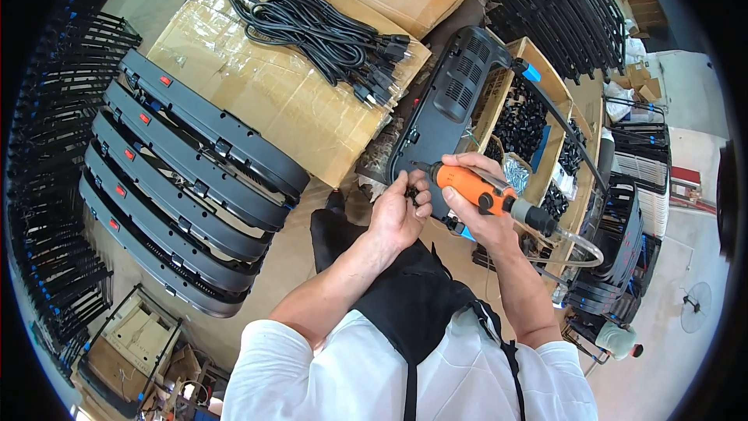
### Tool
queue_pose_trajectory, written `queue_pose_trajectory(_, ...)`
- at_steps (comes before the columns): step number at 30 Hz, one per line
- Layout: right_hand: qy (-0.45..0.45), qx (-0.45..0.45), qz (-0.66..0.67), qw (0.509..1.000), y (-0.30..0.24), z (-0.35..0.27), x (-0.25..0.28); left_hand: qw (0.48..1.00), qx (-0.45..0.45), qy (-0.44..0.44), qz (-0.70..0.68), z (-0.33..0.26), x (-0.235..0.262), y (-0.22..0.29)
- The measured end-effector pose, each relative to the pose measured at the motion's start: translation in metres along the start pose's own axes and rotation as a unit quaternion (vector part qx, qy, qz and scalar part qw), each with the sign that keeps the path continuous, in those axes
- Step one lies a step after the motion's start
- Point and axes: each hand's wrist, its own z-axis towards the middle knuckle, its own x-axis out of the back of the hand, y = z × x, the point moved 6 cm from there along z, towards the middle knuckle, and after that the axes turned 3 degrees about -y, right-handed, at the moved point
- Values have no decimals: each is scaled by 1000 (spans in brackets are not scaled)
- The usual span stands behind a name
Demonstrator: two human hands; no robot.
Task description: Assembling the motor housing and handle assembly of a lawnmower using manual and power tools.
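A worker in a white shirt and black apron sits over a black panel [448, 101] that leans from the lap up against a cardboard box of black parts [520, 121]. The right hand [475, 206] is clenched around an orange driver [477, 187], its tip pointing left at the panel's lower edge and a clear hose [580, 245] trailing from its rear end. The left hand [399, 210] sits just beside the tip, fingers pinched together against the panel; what they pinch is too small to make out. To the worker's left, a row of matching panels [187, 179] with red switches lies overlapped on the floor. Beyond them, a bundle of black cords [312, 27] rests on a flattened carton [257, 86]. Black wire racks [54, 179] crowd the left edge, and more stand stacked at the upper right.
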Motion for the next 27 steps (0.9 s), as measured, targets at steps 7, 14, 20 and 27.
queue_pose_trajectory(7, -15, -14, -40, 999, 24, 27, -18, 981, 105, -102, -131, -15, 8, -11)
queue_pose_trajectory(14, -59, -20, -65, 996, 20, 38, -30, 981, 104, -138, -92, -19, 4, -22)
queue_pose_trajectory(20, -82, -13, -76, 994, 18, 41, -31, 996, 61, -39, 43, -10, 20, -13)
queue_pose_trajectory(27, -81, -16, -100, 992, 15, 42, -34, 973, -19, -13, 230, -21, 18, 5)
